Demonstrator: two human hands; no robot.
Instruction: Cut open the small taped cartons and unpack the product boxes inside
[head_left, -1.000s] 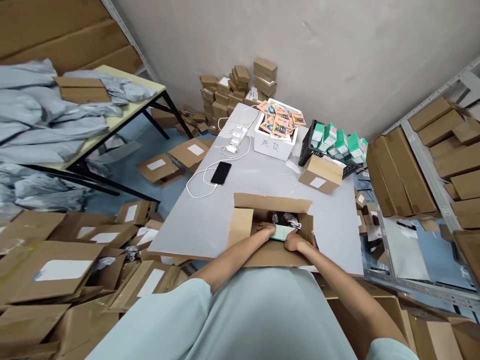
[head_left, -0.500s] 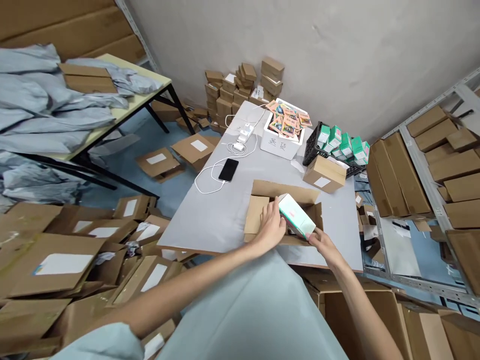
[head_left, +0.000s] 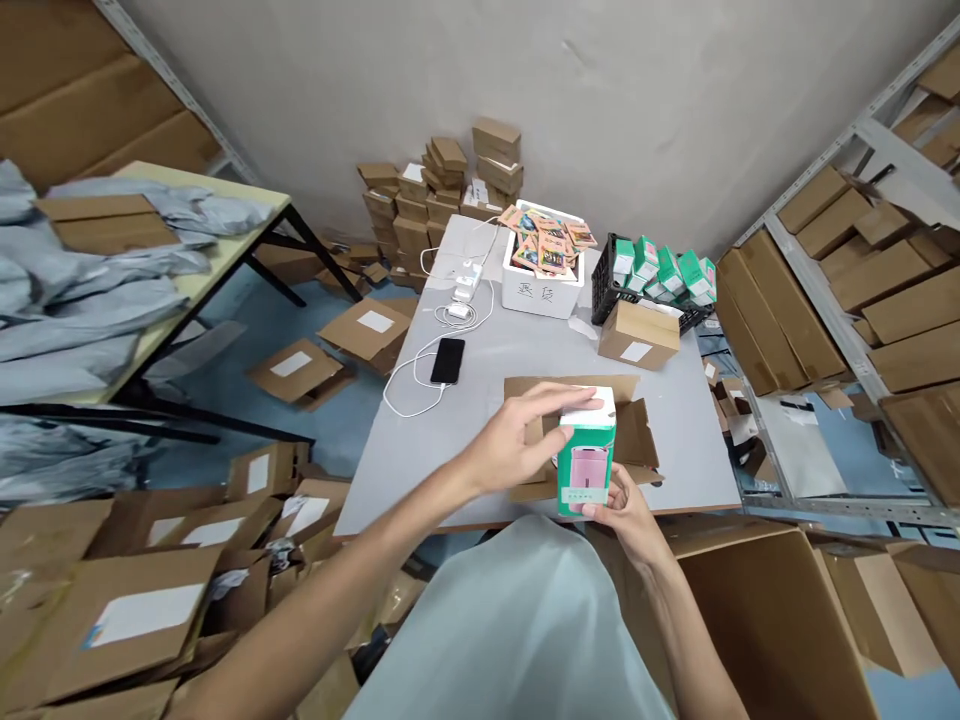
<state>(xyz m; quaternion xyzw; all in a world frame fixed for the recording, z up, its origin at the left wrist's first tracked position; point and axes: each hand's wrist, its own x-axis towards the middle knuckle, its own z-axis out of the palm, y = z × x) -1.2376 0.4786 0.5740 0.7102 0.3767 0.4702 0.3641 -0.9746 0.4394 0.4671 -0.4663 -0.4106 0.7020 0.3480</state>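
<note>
While your right hand (head_left: 626, 515) is clamping its grip on the lower right part of the green box (head_left: 586, 465), thumb on the front and fingers curling round the side, your left hand (head_left: 517, 440) is lying over the white upper end. The left grip is standing apart, its fingers stretching straight across that end and its thumb touching the front's top edge. The box's long axis is running close to upright, the white end pointing up and the lower end pointing down. Its green front, with a pink printed picture, is facing you. You are holding the box before the open carton (head_left: 641, 432), which is sitting on the tabletop (head_left: 480, 420), partly hidden. A phone (head_left: 448, 361) is lying to the left.
</note>
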